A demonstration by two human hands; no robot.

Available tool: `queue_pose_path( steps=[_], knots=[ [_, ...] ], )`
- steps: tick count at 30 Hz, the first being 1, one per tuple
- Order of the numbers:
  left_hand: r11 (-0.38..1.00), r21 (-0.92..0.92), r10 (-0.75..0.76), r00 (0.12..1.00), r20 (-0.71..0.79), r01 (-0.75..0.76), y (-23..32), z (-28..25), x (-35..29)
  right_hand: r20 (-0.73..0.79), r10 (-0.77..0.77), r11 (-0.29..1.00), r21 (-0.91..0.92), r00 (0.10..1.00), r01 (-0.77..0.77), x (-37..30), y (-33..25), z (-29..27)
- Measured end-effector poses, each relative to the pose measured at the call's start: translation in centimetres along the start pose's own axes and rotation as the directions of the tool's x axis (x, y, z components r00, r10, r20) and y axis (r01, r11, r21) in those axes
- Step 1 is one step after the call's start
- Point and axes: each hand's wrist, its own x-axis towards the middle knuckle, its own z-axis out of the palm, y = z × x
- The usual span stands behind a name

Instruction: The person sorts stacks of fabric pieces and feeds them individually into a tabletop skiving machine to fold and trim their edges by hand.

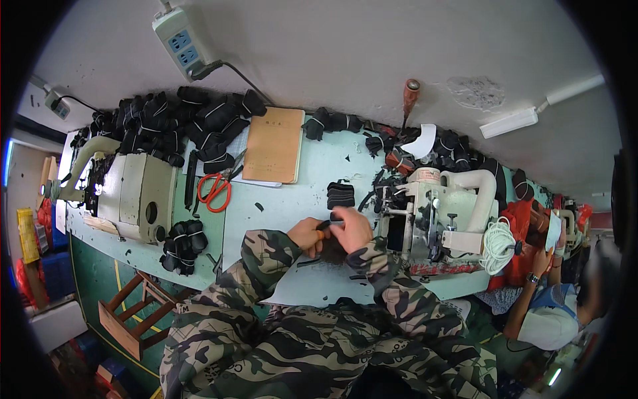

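My left hand (307, 235) is closed on a small black fabric piece (323, 225) over the pale table, with a bit of orange showing at its fingers. Close beside it is my right hand (353, 230), its fingers bent toward the same piece and smeared by motion, so its grip does not show. Just beyond the hands lies a stack of black fabric pieces (341, 195). Black scraps (309, 263) are scattered on the table near my wrists.
A sewing machine (432, 216) stands right, another machine (129, 193) left. Orange-handled scissors (214, 192) and a brown notebook (273, 145) lie beyond. Black bundles (153, 123) pile against the wall. White cord (498, 246) hangs at right, near another person (548, 312). A wooden stool (139, 312) stands lower left.
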Motion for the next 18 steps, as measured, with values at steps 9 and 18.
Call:
queue_pose_path(
  steps=[9, 18],
  knots=[
    [0.899, -0.402, 0.096, 0.973, -0.21, -0.176, -3.6, 1.9, -0.5, -0.052, 0.206, 0.856, -0.474, 0.977, -0.206, 3.6, 0.0, -1.2],
    [0.9, -0.303, 0.145, 0.87, -0.471, -0.314, -4.0, 4.0, -0.2, 0.087, 0.213, 0.877, -0.455, 0.973, -0.152, 3.6, 2.2, -0.6]
  ],
)
